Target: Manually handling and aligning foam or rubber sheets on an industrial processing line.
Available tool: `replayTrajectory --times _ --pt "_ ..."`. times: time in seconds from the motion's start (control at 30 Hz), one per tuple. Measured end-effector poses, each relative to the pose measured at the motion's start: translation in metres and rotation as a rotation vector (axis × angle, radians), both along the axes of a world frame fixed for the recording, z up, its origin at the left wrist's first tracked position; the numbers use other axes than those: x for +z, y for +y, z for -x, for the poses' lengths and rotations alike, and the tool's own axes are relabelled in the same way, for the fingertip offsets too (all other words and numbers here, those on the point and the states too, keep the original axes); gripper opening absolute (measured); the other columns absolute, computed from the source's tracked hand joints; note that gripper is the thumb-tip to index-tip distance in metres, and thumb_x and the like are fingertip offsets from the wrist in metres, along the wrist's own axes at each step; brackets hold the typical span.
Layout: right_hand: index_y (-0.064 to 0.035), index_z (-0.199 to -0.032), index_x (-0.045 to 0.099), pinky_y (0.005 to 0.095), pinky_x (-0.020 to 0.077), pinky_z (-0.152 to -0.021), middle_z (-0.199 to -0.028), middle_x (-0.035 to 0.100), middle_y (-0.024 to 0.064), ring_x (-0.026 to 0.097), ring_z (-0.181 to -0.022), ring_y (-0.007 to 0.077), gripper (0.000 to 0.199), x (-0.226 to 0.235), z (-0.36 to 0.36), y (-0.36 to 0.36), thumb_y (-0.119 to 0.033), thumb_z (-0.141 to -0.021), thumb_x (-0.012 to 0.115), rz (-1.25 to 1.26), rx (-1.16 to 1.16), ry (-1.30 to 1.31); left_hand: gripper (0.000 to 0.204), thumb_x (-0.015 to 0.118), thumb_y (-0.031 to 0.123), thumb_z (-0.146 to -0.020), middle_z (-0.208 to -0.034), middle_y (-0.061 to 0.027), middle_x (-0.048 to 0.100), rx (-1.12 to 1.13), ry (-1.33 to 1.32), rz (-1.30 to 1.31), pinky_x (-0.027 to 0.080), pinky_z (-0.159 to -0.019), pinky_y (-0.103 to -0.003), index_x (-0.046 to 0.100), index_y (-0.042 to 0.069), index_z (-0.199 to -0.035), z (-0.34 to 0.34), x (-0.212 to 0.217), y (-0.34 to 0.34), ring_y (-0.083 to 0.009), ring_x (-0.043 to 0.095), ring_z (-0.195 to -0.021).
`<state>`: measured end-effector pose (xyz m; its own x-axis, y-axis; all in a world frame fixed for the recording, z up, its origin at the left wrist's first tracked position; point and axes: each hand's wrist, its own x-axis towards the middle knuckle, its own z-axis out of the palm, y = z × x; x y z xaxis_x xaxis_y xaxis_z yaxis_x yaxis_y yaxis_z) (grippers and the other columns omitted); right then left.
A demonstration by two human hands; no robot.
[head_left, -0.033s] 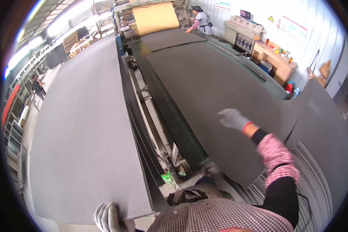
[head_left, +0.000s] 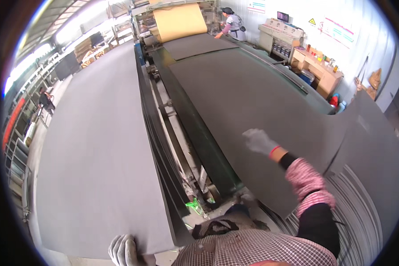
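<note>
At the near edge of the left stack, my left hand [head_left: 122, 250], in a light grey glove, is closed on a large grey sheet [head_left: 97, 146]; its thumb is mostly hidden. My right hand [head_left: 259, 142], gloved with a red cuff, reaches over a darker grey sheet [head_left: 226, 88] on the conveyor. Its fingers are stretched out and slightly blurred, with nothing seen in them. Whether it touches the surface I cannot tell. Another dark sheet [head_left: 195, 46] lies farther up the conveyor, below a wide tan sheet [head_left: 180, 22].
A green conveyor edge [head_left: 208, 146] and metal frame part the two sides. More sheets are stacked [head_left: 354, 195] by my right arm. A co-worker [head_left: 232, 24] stands at the far machine near a control console [head_left: 280, 35] and wooden desk [head_left: 317, 68]. Another person [head_left: 46, 101] is far left.
My right hand has moved a little left and slightly nearer to me over the dark sheet. My left hand stays at the sheet's edge. The view has shifted slightly.
</note>
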<state>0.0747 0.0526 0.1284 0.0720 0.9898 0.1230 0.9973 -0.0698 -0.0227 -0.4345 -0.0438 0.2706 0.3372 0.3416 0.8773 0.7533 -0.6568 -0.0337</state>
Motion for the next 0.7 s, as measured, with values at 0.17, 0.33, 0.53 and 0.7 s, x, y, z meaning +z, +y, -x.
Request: replayTrajectory --times 0.17,0.33,0.53,0.7 --pt "-0.0275 -0.128 0.046 0.0703 0.0165 -0.096 -0.142 0.029 0.0153 0.026 -0.128 0.0445 0.05 -0.192 0.032 0.053 -0.04 -0.081 0.054 0.044 -0.172 0.145 0.038 0.048 0.027 -0.089 -0.098 -0.0158 0.065 0.133 0.114 -0.021 0.048 -0.078 -0.043 0.063 -0.005 -0.102 -0.012 0.012 -0.014 -0.0312 0.061 -0.084" --pt "-0.0326 -0.134 0.038 0.0704 0.0137 -0.097 -0.148 0.019 0.0115 0.019 -0.134 0.0365 0.048 -0.249 0.006 0.075 -0.042 -0.087 0.044 0.187 -0.484 0.264 0.047 0.055 0.034 -0.086 -0.109 -0.0188 0.06 0.459 0.14 0.345 0.044 -0.087 -0.043 0.057 -0.003 -0.114 -0.021 0.013 -0.022 -0.0339 0.056 -0.098" --pt "-0.031 -0.137 0.031 0.07 0.019 -0.095 -0.148 0.019 0.0099 0.022 -0.134 0.0291 0.049 -0.244 -0.056 0.143 -0.041 -0.09 0.04 0.273 -0.628 0.265 0.046 0.054 0.034 -0.086 -0.107 -0.0189 0.06 0.613 0.11 0.321 0.044 -0.086 -0.042 0.057 -0.004 -0.113 -0.032 0.019 -0.018 -0.0335 0.056 -0.097" --pt "-0.029 -0.139 0.029 0.0703 0.0256 -0.091 -0.147 0.02 0.0104 0.024 -0.132 0.0275 0.051 -0.251 -0.112 0.185 -0.041 -0.09 0.039 0.31 -0.708 0.214 0.046 0.054 0.034 -0.086 -0.106 -0.0189 0.061 0.71 0.1 0.309 0.045 -0.085 -0.042 0.057 -0.004 -0.112 -0.037 0.019 -0.021 -0.0331 0.056 -0.095"
